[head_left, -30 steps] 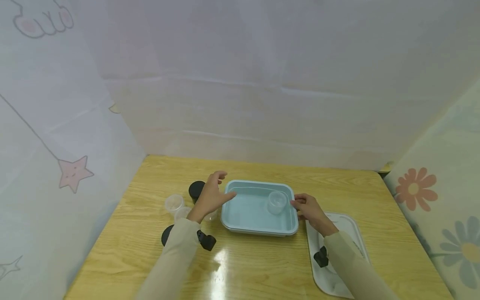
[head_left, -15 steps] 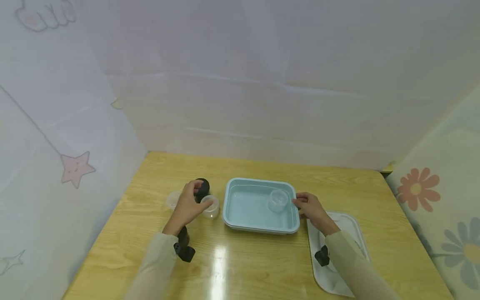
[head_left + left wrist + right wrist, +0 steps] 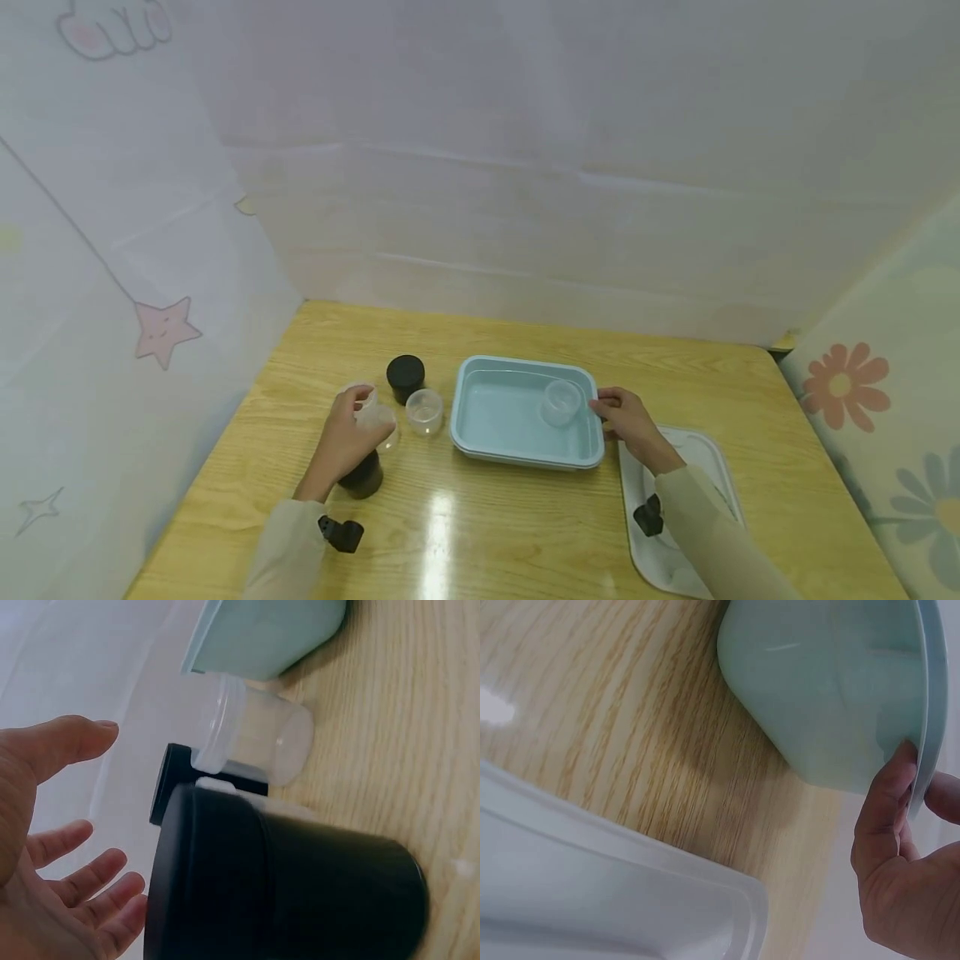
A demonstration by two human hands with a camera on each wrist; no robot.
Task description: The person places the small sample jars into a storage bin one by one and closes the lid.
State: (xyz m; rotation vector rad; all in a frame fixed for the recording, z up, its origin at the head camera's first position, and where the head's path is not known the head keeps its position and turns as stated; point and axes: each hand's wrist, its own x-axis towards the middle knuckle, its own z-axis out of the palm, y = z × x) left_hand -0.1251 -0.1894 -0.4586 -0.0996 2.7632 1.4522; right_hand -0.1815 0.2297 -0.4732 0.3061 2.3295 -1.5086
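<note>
My right hand [image 3: 626,421] pinches the right rim of a light blue plastic tub [image 3: 517,437], thumb on top and fingers under the lip in the right wrist view. A clear plastic cup [image 3: 560,403] sits inside that tub. Over on the left, my left hand [image 3: 341,442] hovers above several small containers, holding nothing, thumb and fingers spread. Below it a black lidded jar [image 3: 363,479] stands upright, looming large in the left wrist view. Clear cups stand just beyond: one [image 3: 388,432] is partly covered by the thumb, and another lies largely behind the fingers.
Between the tub and the left hand stands one more clear cup [image 3: 425,413], with a second black jar [image 3: 406,373] behind it. A white tray [image 3: 640,542] lies at the right, partly under my right forearm. Fabric walls border the wooden table [image 3: 525,542].
My left hand has drawn away from the tub's left side, moving left and toward me over the cups and the near black jar. The right hand stays at the tub's rim.
</note>
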